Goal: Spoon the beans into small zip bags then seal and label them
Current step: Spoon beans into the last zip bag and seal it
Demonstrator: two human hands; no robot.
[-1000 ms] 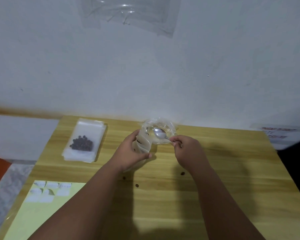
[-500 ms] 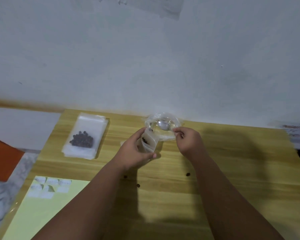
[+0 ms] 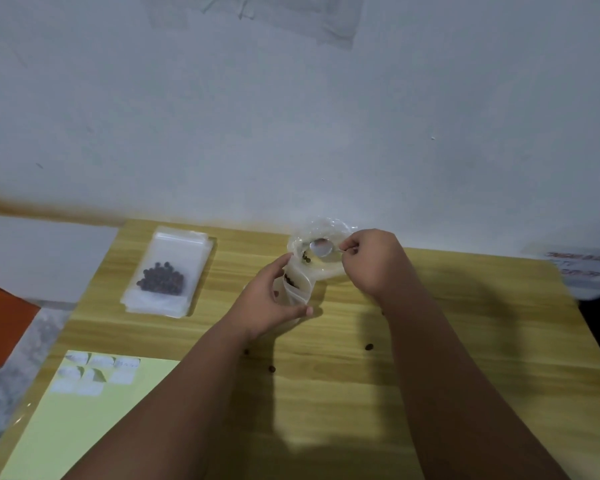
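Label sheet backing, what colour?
Pale yellow-green label sheet, clearest in the head view.

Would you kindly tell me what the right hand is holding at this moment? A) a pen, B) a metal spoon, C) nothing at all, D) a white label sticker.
B: the right hand pinches the thin handle of the metal spoon, while the left hand holds the small zip bag just beside the spoon's bowl.
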